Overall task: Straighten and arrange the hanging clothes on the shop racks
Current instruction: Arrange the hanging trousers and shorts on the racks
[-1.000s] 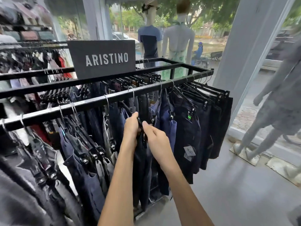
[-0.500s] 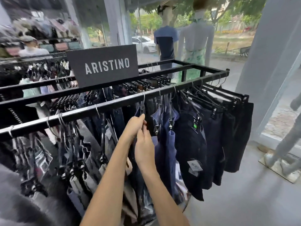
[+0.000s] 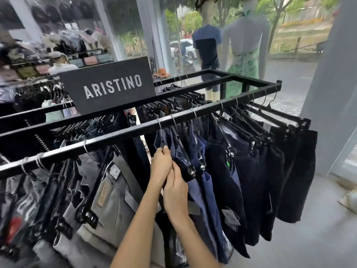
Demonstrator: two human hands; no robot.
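Where the grey jeans (image 3: 114, 192) hung crowded and skewed at the left end of the rail (image 3: 108, 141), no hand was on them; the sign (image 3: 110, 85) stood on the bar behind. Further along, at mid-rail, the left hand (image 3: 161, 167) had its fingers curled up at the neck of a hanger (image 3: 160, 132), just under the hook. Touching it from below, the right hand (image 3: 175, 192) had its fingers bent round the dark waistband (image 3: 182, 167) bunched on that hanger. How firmly either gripped could not be told, as the fingertips were hidden. Right of the hands hung the navy pairs (image 3: 208, 186) and then the black shorts (image 3: 280, 171), fairly even out to the rail's end.

The garment looked like soft, fairly heavy denim or twill. It would probably sag and fold rather than hold a shape, and might slip in the clips if pulled by the cloth alone. The stiff parts were the hanger's bar and clips, so those seemed the places to hold. One hand at the neck could slide the hook along the rail, while the other, at the waistband beside a clip (image 3: 192, 172), tugged it flat.
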